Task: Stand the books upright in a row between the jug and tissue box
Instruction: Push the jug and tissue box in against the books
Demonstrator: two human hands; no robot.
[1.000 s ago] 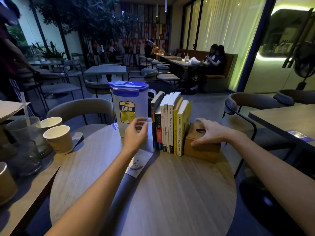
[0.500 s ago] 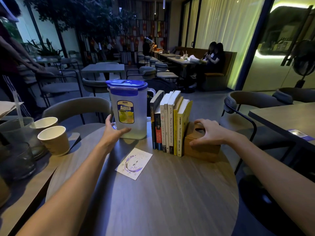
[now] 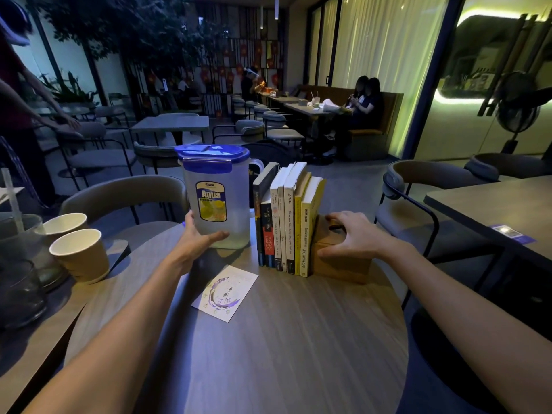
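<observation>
Several books [image 3: 286, 222] stand upright in a row, spines toward me, on the round wooden table [image 3: 268, 354]. Left of them stands a clear plastic jug [image 3: 216, 198] with a blue lid and an "Aqua" label. My left hand [image 3: 200, 237] grips the jug's lower left side, thumb across its front. A narrow gap separates the jug from the leftmost dark book, which leans. Right of the row sits a wooden tissue box [image 3: 340, 264], touching the yellow book. My right hand [image 3: 351, 234] lies on top of the box with fingers spread over it.
A printed card [image 3: 225, 292] lies flat on the table in front of the jug. Two paper cups [image 3: 79, 253] and glasses stand on the adjoining table at left. Chairs ring the far side, and another table [image 3: 501, 210] is at right. A person stands at far left.
My left hand moved from the jug's right front to its lower left side and took hold there. The right hand stayed on the tissue box. The card in front became uncovered.
</observation>
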